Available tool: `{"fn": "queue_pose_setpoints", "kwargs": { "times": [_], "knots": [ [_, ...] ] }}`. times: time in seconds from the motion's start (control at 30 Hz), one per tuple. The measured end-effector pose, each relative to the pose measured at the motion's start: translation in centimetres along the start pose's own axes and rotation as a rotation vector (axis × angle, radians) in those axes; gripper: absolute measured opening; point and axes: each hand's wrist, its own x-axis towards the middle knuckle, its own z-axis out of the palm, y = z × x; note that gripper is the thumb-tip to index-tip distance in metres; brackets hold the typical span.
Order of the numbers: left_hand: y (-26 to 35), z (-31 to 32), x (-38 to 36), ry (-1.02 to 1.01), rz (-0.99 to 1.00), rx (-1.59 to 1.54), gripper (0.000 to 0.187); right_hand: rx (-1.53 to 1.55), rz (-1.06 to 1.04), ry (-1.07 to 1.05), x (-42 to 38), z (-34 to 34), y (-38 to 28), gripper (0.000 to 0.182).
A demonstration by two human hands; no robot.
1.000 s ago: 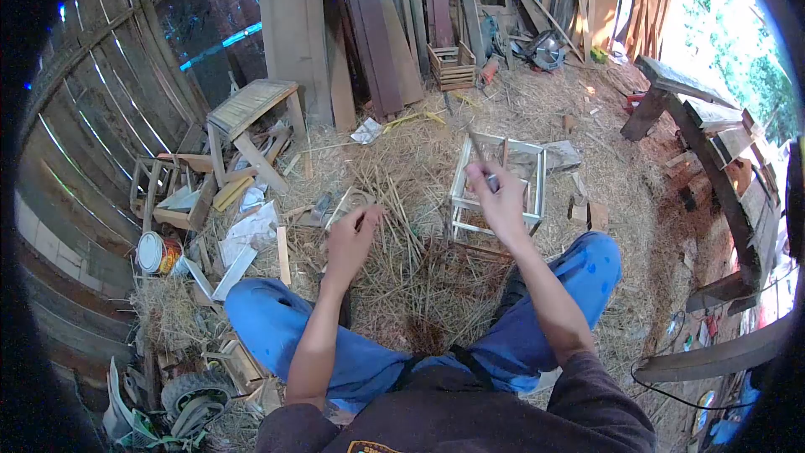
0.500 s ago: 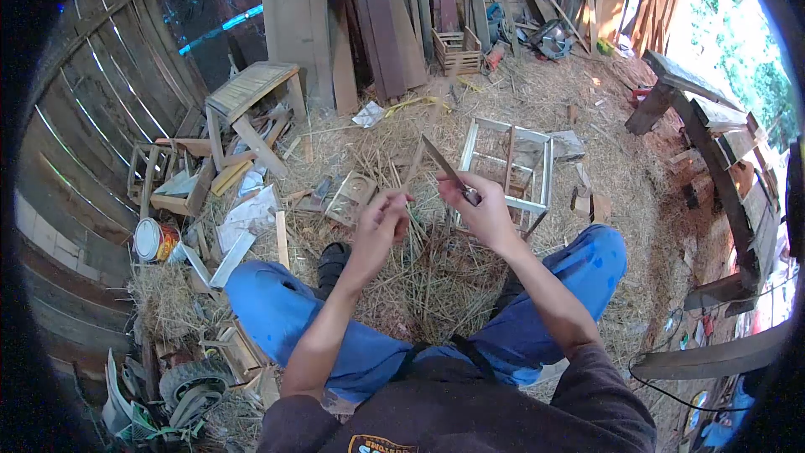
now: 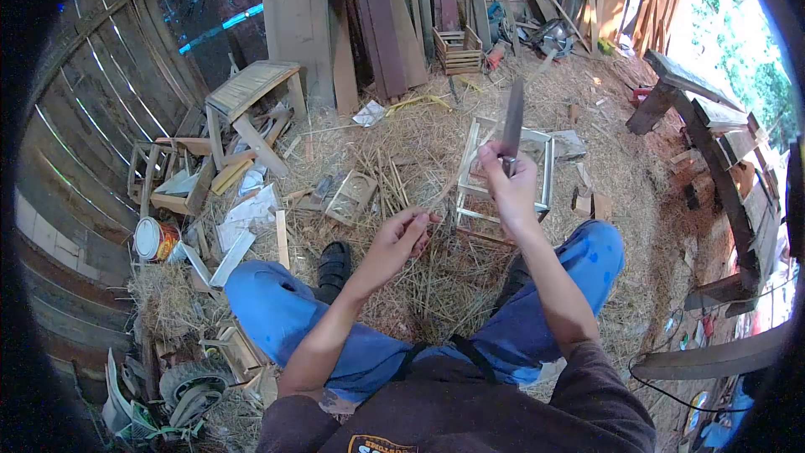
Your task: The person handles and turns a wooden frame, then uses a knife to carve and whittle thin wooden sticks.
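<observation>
My right hand (image 3: pixel 511 180) is closed round the handle of a knife (image 3: pixel 514 117), its blade pointing up and away from me. Lower and to the left, my left hand (image 3: pixel 401 239) has its fingers pinched on a thin pale strip (image 3: pixel 447 189), which stretches up to the right past the knife hand. The knife blade stands above a white-edged wooden frame (image 3: pixel 547 172) on the ground. Cut sticks and straw (image 3: pixel 436 277) lie between my legs, below the hands.
A small wooden stool (image 3: pixel 251 92) stands at the back left, with a paint can (image 3: pixel 149 239) nearer. A slatted crate (image 3: pixel 459 50) sits at the back by leaning boards. On the right runs a rough wooden bench (image 3: pixel 713 151).
My right hand has moved right and upward with the knife, whose blade now points more upright. My left hand has shifted right and slightly down, and the hands are farther apart.
</observation>
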Motion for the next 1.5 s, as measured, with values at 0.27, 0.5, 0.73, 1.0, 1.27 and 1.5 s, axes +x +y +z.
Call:
{"fn": "queue_pose_setpoints", "kwargs": {
  "times": [0.27,0.5,0.73,1.0,1.27,1.5],
  "knots": [
    [-0.7,0.5,0.0,-0.032,0.094,0.015,0.029,-0.047,-0.004,-0.092,-0.2,-0.1,0.8,0.025],
    [-1.1,0.8,-0.2,0.085,-0.063,-0.122,0.025,-0.397,-0.187,-0.276,-1.9,0.6,0.8,0.025],
    [-0.3,0.3,-0.6,0.211,-0.08,-0.046,0.024,-0.688,-0.576,-0.464,-4.7,2.2,1.1,0.03],
    [-0.7,0.4,-1.1,0.097,0.0,-0.11,0.022,-0.628,-0.689,-0.473,-2.8,1.1,1.8,0.037],
    [0.2,1.0,-1.8,0.054,-0.061,-0.131,0.031,-0.725,-0.781,-0.446,-2.1,0.1,1.6,0.039],
    [1.7,1.5,-2.2,0.05,-0.051,-0.302,0.023,-0.825,-0.854,-0.312,-0.6,-0.7,1.4,0.035]
  ]
}}
